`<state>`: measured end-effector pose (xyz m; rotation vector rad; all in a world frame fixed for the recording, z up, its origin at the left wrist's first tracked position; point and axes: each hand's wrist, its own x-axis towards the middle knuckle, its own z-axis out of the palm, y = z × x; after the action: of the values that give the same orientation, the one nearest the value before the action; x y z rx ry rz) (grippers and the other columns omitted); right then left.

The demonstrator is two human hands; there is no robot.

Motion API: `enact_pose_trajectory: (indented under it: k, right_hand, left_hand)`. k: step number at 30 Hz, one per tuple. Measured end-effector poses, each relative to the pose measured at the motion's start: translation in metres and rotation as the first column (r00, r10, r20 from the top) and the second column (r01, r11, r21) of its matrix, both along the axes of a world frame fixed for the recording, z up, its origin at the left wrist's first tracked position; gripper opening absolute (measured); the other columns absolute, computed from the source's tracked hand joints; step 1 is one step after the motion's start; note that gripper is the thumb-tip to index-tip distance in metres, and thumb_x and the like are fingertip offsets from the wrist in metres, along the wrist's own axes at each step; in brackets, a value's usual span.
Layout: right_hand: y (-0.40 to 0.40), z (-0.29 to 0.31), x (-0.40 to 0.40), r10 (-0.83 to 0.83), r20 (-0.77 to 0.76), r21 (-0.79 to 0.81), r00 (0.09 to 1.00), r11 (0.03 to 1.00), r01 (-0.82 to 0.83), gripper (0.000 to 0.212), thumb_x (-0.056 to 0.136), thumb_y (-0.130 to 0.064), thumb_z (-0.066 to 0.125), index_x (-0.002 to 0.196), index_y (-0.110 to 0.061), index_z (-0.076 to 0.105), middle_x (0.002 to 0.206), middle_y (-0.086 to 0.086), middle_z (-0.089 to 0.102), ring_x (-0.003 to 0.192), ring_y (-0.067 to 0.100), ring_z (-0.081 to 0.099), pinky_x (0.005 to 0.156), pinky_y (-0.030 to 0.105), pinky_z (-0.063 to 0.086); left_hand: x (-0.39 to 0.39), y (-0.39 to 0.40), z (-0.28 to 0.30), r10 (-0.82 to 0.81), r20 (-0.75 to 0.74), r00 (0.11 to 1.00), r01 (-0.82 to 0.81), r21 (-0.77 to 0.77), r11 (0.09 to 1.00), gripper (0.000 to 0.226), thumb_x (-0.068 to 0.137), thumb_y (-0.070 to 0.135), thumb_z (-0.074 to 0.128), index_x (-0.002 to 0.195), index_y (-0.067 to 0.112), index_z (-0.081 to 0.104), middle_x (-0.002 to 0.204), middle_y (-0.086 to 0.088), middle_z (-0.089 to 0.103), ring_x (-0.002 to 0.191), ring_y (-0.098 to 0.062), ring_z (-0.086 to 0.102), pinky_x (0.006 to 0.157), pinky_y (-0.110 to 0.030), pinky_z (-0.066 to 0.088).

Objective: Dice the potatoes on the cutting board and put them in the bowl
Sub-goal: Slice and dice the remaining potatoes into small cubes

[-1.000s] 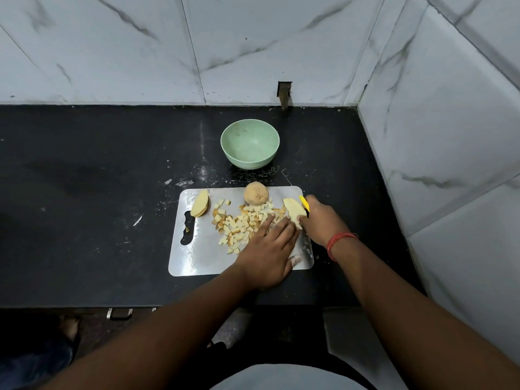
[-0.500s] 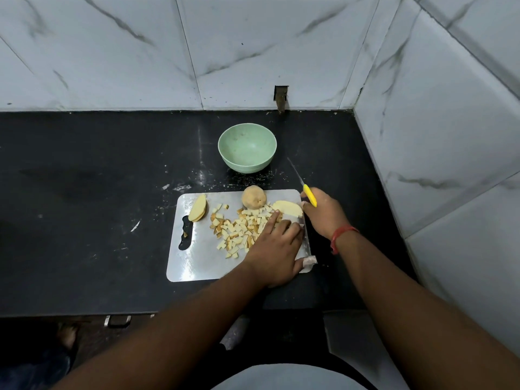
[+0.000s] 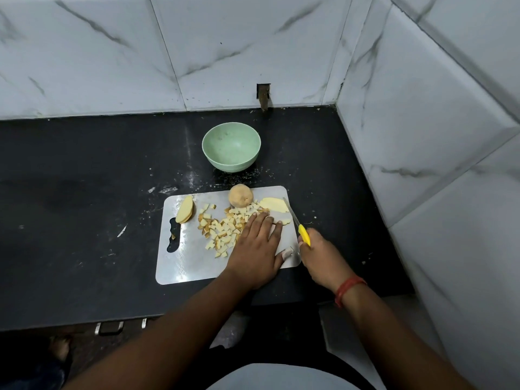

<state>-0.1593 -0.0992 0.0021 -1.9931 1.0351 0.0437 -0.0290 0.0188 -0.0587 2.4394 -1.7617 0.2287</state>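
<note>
Left hand (image 3: 257, 246) flat on cutting board (image 3: 185, 266), fingers straight over diced potato (image 3: 222, 229). Right hand (image 3: 320, 256) grips yellow knife (image 3: 304, 234), blade apparently by slice (image 3: 274, 205). 1 whole potato (image 3: 240, 195) behind; bowl (image 3: 231, 146) on surface (image 3: 84, 198).

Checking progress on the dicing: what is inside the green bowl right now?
The green bowl looks empty: only its bare inner wall and bottom show, nothing covered. The diced potato lies on the cutting board.

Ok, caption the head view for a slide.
Left hand rests by diced potato on the cutting board; right hand grips a yellow-handled knife.
</note>
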Motion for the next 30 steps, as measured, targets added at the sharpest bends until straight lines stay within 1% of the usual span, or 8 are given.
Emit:
enact_pose_trajectory:
  k: [7, 9, 12, 14, 16, 21, 26, 30]
  right_hand:
    - [0.011, 0.004, -0.01, 0.052, -0.096, -0.07, 0.994, 0.996, -0.059, 0.012, 0.102, -0.025, 0.041, 0.098, -0.014, 0.044, 0.074, 0.002, 0.054, 0.063, 0.017, 0.052, 0.051, 0.029, 0.033]
    - [0.015, 0.006, -0.012, 0.063, -0.122, -0.094, 0.99, 0.993, -0.075, 0.013, 0.103, -0.027, 0.041, 0.098, -0.015, 0.042, 0.076, 0.002, 0.054, 0.065, 0.019, 0.053, 0.053, 0.03, 0.035]
    - [0.022, 0.008, -0.016, 0.074, -0.166, -0.157, 0.983, 0.983, -0.1, 0.015, 0.103, -0.029, 0.04, 0.098, -0.015, 0.04, 0.085, 0.008, 0.059, 0.073, 0.026, 0.058, 0.061, 0.032, 0.041]
    - [0.024, 0.009, -0.016, 0.075, -0.216, -0.181, 0.974, 0.977, -0.115, 0.013, 0.103, -0.027, 0.039, 0.098, -0.015, 0.038, 0.091, 0.01, 0.061, 0.074, 0.026, 0.056, 0.063, 0.032, 0.04]
    - [0.025, 0.009, -0.015, 0.07, -0.267, -0.171, 0.961, 0.978, -0.118, 0.008, 0.102, -0.02, 0.038, 0.102, -0.012, 0.04, 0.099, 0.014, 0.062, 0.076, 0.027, 0.054, 0.065, 0.031, 0.039]
    - [0.024, 0.006, -0.004, 0.083, -0.373, -0.096, 0.924, 0.987, -0.127, 0.02, 0.098, -0.009, 0.039, 0.116, -0.003, 0.044, 0.112, 0.022, 0.061, 0.096, 0.035, 0.061, 0.071, 0.031, 0.039]
    - [0.027, 0.011, -0.011, 0.116, -0.45, -0.06, 0.885, 0.985, -0.159, 0.023, 0.102, -0.017, 0.042, 0.121, -0.005, 0.043, 0.108, 0.016, 0.06, 0.078, 0.024, 0.05, 0.069, 0.028, 0.037]
    - [0.031, 0.015, -0.026, 0.127, -0.445, -0.084, 0.887, 0.98, -0.182, 0.022, 0.104, -0.022, 0.04, 0.118, -0.006, 0.043, 0.087, 0.01, 0.053, 0.069, 0.018, 0.047, 0.062, 0.028, 0.037]
  left_hand:
    - [0.0, 0.001, 0.003, 0.026, -0.003, 1.0, -0.026, 0.005, 1.0, 0.066, 0.105, 0.055, 0.036, 0.148, 0.007, 0.051, 0.144, -0.017, 0.051, 0.146, -0.035, 0.035, 0.124, -0.055, 0.022]
    - [-0.002, 0.001, 0.004, 0.028, 0.011, 1.0, -0.028, 0.029, 0.999, 0.066, 0.106, 0.054, 0.035, 0.148, 0.006, 0.05, 0.145, -0.016, 0.05, 0.146, -0.035, 0.034, 0.124, -0.056, 0.018]
    - [-0.004, 0.003, 0.004, 0.02, 0.034, 0.999, -0.021, 0.047, 0.999, 0.065, 0.106, 0.05, 0.036, 0.146, 0.002, 0.051, 0.144, -0.016, 0.051, 0.146, -0.036, 0.035, 0.124, -0.058, 0.017]
    - [-0.004, 0.003, 0.004, 0.031, 0.032, 0.999, -0.032, 0.045, 0.998, 0.064, 0.106, 0.05, 0.037, 0.143, 0.0, 0.053, 0.142, -0.016, 0.052, 0.144, -0.036, 0.037, 0.124, -0.059, 0.017]
    - [-0.003, 0.002, 0.004, 0.035, 0.027, 0.999, -0.036, 0.04, 0.999, 0.063, 0.105, 0.049, 0.038, 0.142, 0.0, 0.055, 0.139, -0.014, 0.054, 0.142, -0.036, 0.039, 0.124, -0.059, 0.016]
    - [-0.003, 0.0, 0.004, 0.031, 0.026, 0.999, -0.032, 0.053, 0.998, 0.063, 0.105, 0.049, 0.037, 0.142, 0.001, 0.054, 0.137, -0.014, 0.054, 0.139, -0.036, 0.041, 0.123, -0.059, 0.017]
    - [-0.003, 0.0, 0.005, 0.033, 0.028, 0.999, -0.034, 0.045, 0.998, 0.064, 0.105, 0.049, 0.037, 0.142, 0.0, 0.053, 0.137, -0.013, 0.055, 0.136, -0.036, 0.043, 0.124, -0.057, 0.019]
    - [-0.003, -0.001, 0.005, 0.034, 0.028, 0.999, -0.035, 0.035, 0.999, 0.064, 0.104, 0.049, 0.037, 0.142, 0.0, 0.054, 0.137, -0.013, 0.055, 0.135, -0.036, 0.044, 0.123, -0.057, 0.02]
